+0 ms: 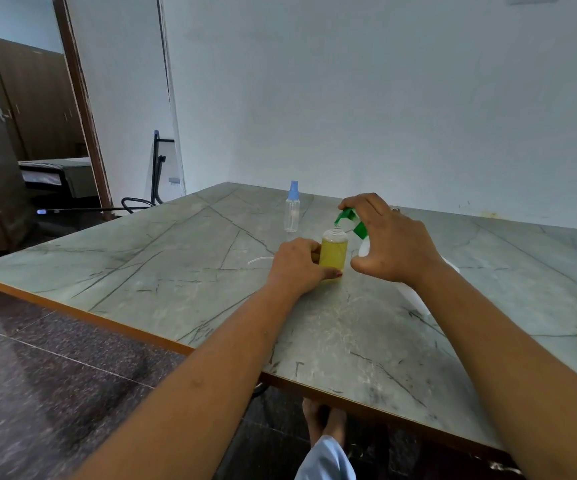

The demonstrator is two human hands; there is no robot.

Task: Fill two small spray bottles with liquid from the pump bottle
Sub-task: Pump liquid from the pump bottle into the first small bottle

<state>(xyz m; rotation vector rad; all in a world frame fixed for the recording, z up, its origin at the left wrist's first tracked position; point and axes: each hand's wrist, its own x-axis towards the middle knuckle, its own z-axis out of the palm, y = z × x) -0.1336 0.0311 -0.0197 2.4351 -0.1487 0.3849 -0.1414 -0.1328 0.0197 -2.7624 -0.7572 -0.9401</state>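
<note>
Two small spray bottles stand upright on the grey veined tabletop [148, 268] in the head view. The near spray bottle [334, 256] is uncapped and holds yellow liquid almost to its shoulder. The left hand [297, 266] grips its side, fingers wrapped round it. At its 3 o'clock, just beside it, is the white pump bottle [364, 250], mostly hidden by the right hand [389, 239]. That hand's fingers curl over the green pump head [348, 215], and the spout hangs over the open neck. At 11 o'clock, well apart, the far spray bottle [292, 213] looks empty and wears its blue cap. A thin white tube [260, 260] lies at 9 o'clock, beyond the left hand; I take it for part of the removed sprayer, though the rest is hidden. By my reckoning the first filling is nearly finished. The next move calls for stopping before overflow, refitting the sprayer, then uncapping the far spray bottle.
</note>
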